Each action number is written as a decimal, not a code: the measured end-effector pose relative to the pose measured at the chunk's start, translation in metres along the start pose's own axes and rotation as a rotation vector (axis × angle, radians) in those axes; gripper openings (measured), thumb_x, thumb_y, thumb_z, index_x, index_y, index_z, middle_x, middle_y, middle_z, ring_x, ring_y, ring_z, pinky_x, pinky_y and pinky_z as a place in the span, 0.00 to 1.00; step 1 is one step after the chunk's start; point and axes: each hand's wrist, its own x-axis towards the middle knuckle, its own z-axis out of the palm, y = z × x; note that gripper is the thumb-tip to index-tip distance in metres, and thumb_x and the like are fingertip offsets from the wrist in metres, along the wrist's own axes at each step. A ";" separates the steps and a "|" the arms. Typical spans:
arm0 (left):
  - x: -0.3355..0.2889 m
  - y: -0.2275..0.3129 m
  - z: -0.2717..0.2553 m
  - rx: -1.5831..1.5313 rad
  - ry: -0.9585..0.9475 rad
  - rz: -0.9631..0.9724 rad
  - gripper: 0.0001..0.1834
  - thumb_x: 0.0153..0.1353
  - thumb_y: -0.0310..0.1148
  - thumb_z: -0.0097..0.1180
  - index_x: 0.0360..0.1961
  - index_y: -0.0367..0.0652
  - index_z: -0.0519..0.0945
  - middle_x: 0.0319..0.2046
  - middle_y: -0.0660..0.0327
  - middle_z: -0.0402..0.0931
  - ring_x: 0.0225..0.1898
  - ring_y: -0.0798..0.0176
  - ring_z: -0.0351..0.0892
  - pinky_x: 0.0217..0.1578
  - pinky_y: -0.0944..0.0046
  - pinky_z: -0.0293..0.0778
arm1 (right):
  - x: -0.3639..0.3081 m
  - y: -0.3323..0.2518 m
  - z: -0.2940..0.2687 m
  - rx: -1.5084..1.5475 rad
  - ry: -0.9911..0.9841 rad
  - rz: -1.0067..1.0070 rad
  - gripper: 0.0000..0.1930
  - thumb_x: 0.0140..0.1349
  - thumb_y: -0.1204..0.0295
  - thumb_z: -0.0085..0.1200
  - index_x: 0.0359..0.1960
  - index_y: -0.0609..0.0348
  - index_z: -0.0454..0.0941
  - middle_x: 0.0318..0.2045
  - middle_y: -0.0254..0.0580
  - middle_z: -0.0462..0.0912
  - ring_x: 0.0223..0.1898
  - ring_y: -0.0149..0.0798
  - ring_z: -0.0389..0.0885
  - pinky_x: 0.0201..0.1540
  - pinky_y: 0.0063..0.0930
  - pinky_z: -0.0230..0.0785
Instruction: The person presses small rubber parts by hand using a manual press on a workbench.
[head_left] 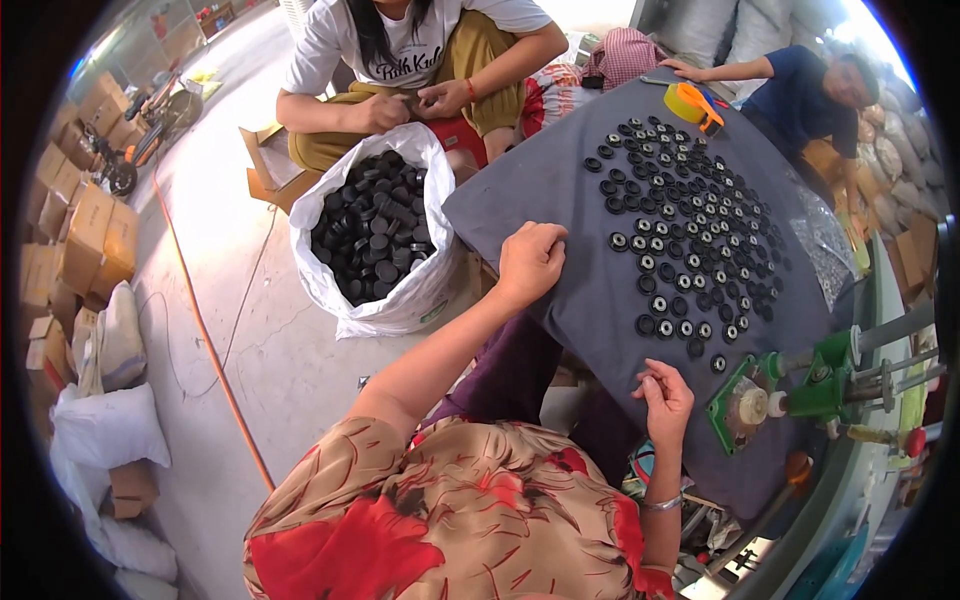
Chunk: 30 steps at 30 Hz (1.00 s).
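The left hand [530, 260] rests on the near-left edge of the dark grey cloth [590, 290] that covers the tabletop, its fingers curled in toward the palm; whether this grip holds anything cannot be told, since the fingertips are tucked under. The right hand [665, 400] is at the near edge of the cloth, thumb and forefinger pressed together on something small and dark, probably one of the caps, though it is too small to be sure.

Across the cloth to the right and far side of both hands lie the black round caps [690, 230] – dozens of them, spread flat in loose rows, many showing a pale centre. The nearest ones lie just beyond the right hand, near but not touching it.

Right of the right hand stands a green hand press [800, 390] with a white disc on its near-left end and metal rods running off to the right. At the far edge of the cloth sits a yellow tape dispenser [690, 105].

On the floor to the left of the tabletop stands an open white sack [375, 300], full of more black caps. Behind it a person in a white shirt squats (hands together above the sack's mouth) – and another person in a dark blue shirt leans one hand on the far right corner of the cloth. Cardboard boxes [90, 230] are stacked along the far left.
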 end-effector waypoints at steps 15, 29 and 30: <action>0.000 -0.006 0.004 0.017 -0.027 -0.015 0.07 0.51 0.22 0.58 0.34 0.41 0.81 0.25 0.55 0.77 0.28 0.55 0.78 0.32 0.61 0.74 | -0.008 -0.016 -0.006 -0.001 0.010 -0.011 0.11 0.62 0.82 0.51 0.45 0.66 0.78 0.31 0.39 0.80 0.29 0.28 0.80 0.32 0.18 0.73; 0.027 0.017 0.023 -0.133 -0.148 -0.046 0.09 0.54 0.23 0.57 0.37 0.39 0.82 0.28 0.55 0.79 0.29 0.58 0.79 0.34 0.62 0.74 | -0.043 -0.182 -0.175 -0.550 1.418 -0.680 0.14 0.68 0.75 0.42 0.48 0.73 0.75 0.42 0.50 0.80 0.41 0.41 0.81 0.48 0.33 0.76; 0.035 0.023 0.027 -0.125 -0.153 0.034 0.09 0.53 0.23 0.55 0.36 0.39 0.82 0.27 0.55 0.79 0.31 0.52 0.79 0.35 0.58 0.75 | -0.036 -0.193 -0.185 -0.556 1.358 -0.721 0.15 0.69 0.74 0.41 0.51 0.73 0.73 0.46 0.52 0.78 0.45 0.43 0.80 0.51 0.35 0.75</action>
